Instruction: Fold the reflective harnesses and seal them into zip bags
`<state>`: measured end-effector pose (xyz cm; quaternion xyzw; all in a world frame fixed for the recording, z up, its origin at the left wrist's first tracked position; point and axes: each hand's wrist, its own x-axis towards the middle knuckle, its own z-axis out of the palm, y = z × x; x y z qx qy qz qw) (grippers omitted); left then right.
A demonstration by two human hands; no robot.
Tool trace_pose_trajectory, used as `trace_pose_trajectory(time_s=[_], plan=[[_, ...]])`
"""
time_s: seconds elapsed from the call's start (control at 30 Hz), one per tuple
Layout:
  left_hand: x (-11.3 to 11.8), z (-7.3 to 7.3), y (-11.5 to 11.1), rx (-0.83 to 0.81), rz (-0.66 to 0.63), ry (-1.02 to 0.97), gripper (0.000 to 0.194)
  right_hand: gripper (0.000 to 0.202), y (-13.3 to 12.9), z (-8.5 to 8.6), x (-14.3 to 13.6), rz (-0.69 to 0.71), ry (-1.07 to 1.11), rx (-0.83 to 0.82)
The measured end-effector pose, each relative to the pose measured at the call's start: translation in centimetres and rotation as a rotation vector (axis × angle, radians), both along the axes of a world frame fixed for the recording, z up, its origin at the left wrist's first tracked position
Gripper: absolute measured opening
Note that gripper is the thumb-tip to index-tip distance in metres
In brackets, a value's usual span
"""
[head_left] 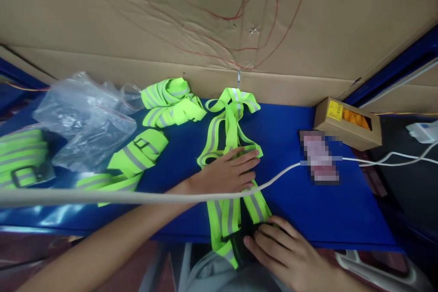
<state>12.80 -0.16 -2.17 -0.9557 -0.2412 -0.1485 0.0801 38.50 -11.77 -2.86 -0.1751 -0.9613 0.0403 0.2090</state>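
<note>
We saw the left hand [227, 174] lying palm-down, fingers slightly spread, across a yellow-green reflective harness [232, 131], while the right hand [285, 245] curled at its near end; whether it gripped, we could not tell. The harness stretched mid-scene over the blue surface [284, 121], from the far cardboard panel [137, 61] past the near edge. We judged this a straightening step, the next move calling for flat, untwisted straps. Bare room lay right, short of the phone-like item [320, 155] and box [342, 123]; bundled straps [167, 96] crowded the left, and a white cable [137, 198] crossed the left wrist.
</note>
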Motion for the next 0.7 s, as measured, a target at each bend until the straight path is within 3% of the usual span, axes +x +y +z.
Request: trace_pose_trajectory(time_s=[0.13, 0.3, 0.43, 0.6, 0.7], plan=[[-0.3, -0.1, 1.5, 0.001, -0.016, -0.027, 0.032, 0.041, 0.2, 0.2, 0.0, -0.006, -0.016, -0.033], [-0.4, 0.0, 2.2, -0.015, -0.001, -0.031, 0.031, 0.042, 0.1, -0.1, -0.2, -0.002, -0.028, -0.098], [0.0, 0.0, 2.0, -0.017, 0.025, -0.021, 0.026, 0.041, 0.8, 1.1, -0.7, -0.035, -0.019, -0.182], [0.4, 0.2, 1.5, -0.027, 0.010, -0.004, 0.029, 0.030, 3.1, 3.9, -1.5, -0.014, -0.066, -0.517], [0.5, 0.2, 1.2, -0.037, 0.004, 0.007, 0.028, 0.024, 4.7, 4.8, -1.9, -0.072, -0.042, -0.750]])
